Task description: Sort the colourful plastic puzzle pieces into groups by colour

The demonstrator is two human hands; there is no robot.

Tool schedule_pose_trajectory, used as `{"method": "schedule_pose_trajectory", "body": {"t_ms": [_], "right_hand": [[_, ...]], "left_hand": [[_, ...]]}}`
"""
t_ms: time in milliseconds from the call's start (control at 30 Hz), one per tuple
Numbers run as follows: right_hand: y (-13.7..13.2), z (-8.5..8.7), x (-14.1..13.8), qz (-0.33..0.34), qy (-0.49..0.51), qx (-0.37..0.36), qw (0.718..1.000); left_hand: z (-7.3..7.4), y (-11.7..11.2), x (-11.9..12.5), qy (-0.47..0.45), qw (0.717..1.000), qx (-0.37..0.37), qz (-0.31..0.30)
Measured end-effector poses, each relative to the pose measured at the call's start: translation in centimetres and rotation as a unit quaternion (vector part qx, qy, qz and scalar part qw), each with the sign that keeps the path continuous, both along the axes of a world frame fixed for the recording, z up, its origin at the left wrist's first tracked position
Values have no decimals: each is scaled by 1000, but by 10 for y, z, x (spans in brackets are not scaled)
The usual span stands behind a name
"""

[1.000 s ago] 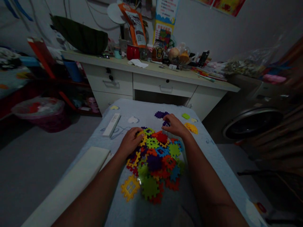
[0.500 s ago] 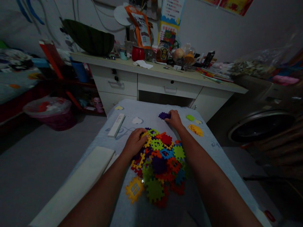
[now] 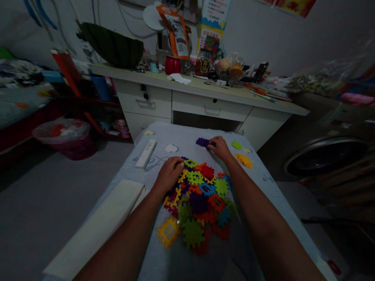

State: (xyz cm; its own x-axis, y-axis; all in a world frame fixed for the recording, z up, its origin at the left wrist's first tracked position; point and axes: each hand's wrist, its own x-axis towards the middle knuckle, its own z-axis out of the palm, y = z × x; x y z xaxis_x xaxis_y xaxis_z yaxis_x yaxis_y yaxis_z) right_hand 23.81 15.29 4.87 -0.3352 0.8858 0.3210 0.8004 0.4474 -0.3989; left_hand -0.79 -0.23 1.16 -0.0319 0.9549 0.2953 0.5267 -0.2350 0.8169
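Note:
My left hand is at the far left edge of a pile of colourful plastic interlocking blocks. Its thumb and fingers close around what looks like a purple block, mostly covered by the hand. Beyond the pile, my right hand grips the right end of some purple interlocking blocks lying on the cloth. Flat toothed squares and window-shaped frames in green, yellow, red, orange, blue and purple make up the pile. A yellow window block lies at its near left.
Yellow blocks and a green block lie right of my right hand. On the left are a white box and a long pale board. Behind the cloth-covered table stands a cluttered desk; a washing machine stands right.
My left thumb and fingers have shifted from a yellow block to a purple one at the pile's edge. My right hand stays at the purple blocks; the view has shifted slightly.

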Motion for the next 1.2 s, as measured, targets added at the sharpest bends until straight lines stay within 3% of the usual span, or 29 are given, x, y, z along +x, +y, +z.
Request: {"method": "schedule_pose_trajectory", "body": {"t_ms": [167, 300, 433, 767, 967, 1200], "right_hand": [[-46, 14, 15, 39, 31, -69, 996], [-85, 23, 13, 58, -7, -146, 988], [-106, 29, 4, 73, -52, -185, 979], [-108, 21, -1, 82, 22, -227, 970], [-108, 22, 2, 69, 135, -273, 950], [-104, 14, 9, 37, 254, -258, 931]], "left_hand": [[0, 1, 1, -22, 1000, -8, 0], [-2, 1, 0, -39, 999, -1, -1], [-2, -1, 0, -45, 999, -3, 3], [-1, 2, 0, 37, 998, -15, -39], [0, 2, -1, 69, 996, -18, -46], [5, -1, 0, 65, 997, -20, -37]]}}
